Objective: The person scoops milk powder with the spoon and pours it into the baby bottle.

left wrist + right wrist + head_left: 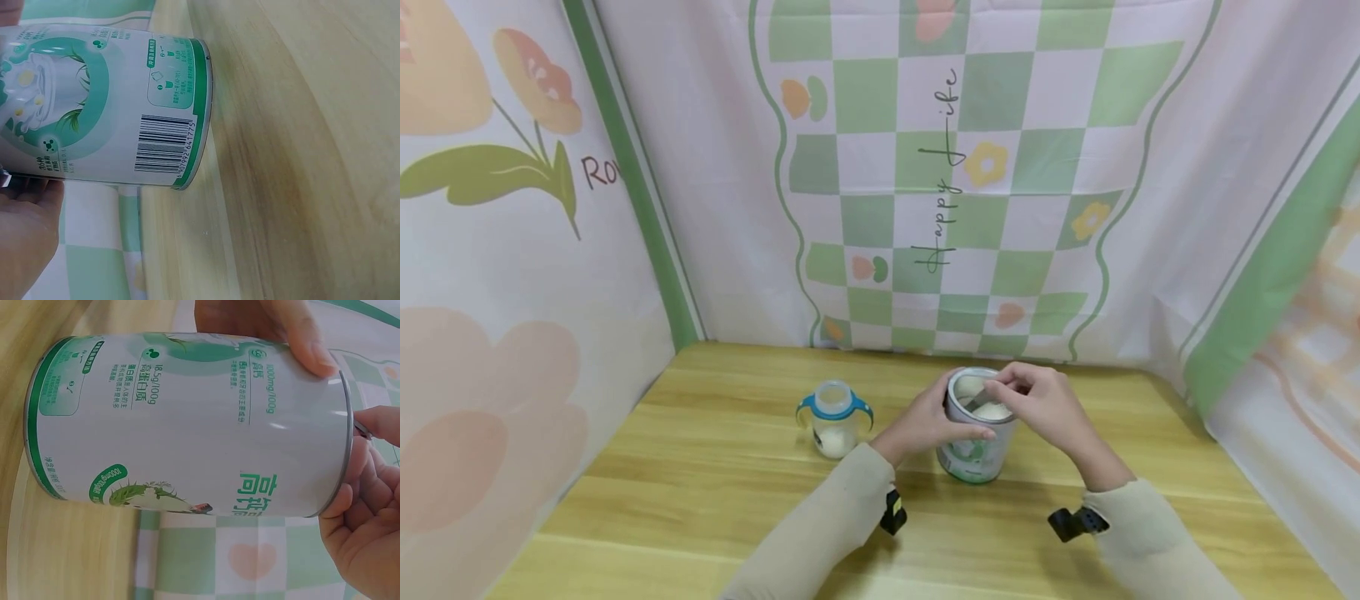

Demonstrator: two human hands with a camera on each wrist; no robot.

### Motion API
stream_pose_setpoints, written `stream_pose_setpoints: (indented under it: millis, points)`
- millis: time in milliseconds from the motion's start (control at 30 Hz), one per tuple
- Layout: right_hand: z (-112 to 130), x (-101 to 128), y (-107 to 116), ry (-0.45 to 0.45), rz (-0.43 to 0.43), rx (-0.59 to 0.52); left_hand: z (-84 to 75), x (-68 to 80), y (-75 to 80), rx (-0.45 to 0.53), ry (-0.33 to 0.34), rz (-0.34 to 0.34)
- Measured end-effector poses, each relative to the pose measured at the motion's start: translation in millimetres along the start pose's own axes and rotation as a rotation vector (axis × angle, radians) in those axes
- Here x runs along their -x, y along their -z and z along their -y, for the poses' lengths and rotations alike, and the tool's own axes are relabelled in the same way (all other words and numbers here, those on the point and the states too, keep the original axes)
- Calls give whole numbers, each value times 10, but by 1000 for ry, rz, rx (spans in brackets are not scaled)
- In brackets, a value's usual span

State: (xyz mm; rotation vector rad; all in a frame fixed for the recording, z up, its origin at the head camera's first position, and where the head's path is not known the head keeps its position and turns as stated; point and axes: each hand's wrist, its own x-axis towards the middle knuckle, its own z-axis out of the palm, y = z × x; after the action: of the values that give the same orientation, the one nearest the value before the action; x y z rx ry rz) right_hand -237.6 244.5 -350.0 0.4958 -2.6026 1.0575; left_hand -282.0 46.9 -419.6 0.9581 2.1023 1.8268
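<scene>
An open milk powder tin (976,454), white with green print, stands on the wooden table in front of me. My left hand (925,423) grips it from the left, thumb across the near side just under the rim. Pale powder (992,411) shows inside the mouth. My right hand (1047,407) is over the tin's rim and pinches the handle of a metal spoon (976,403), whose lower end is hidden in the tin. In the right wrist view, the handle's end (362,430) shows between thumb and fingers. The left wrist view shows the tin's barcode side (165,142).
Left of the tin stands a clear baby cup (835,437) with a blue two-handled collar (833,410), lidless, with something white inside. The wooden table (700,467) ends at a checkered curtain (925,208) at the back, with printed cloth on both sides.
</scene>
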Motion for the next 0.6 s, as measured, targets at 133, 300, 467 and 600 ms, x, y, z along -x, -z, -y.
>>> stream_pose_setpoints:
  millis: [133, 300, 467, 600]
  points:
    - [-22, 12, 26, -16, -22, -12, 5, 6, 0, 2, 23, -9]
    - [-76, 22, 57, -29, -38, -24, 17, 2, -2, -3, 41, -22]
    - [-141, 37, 71, -12, -84, -20, 9, 6, -2, -5, 52, -28]
    - [-168, 49, 83, 10, -131, -17, -5, 16, -4, -5, 59, -34]
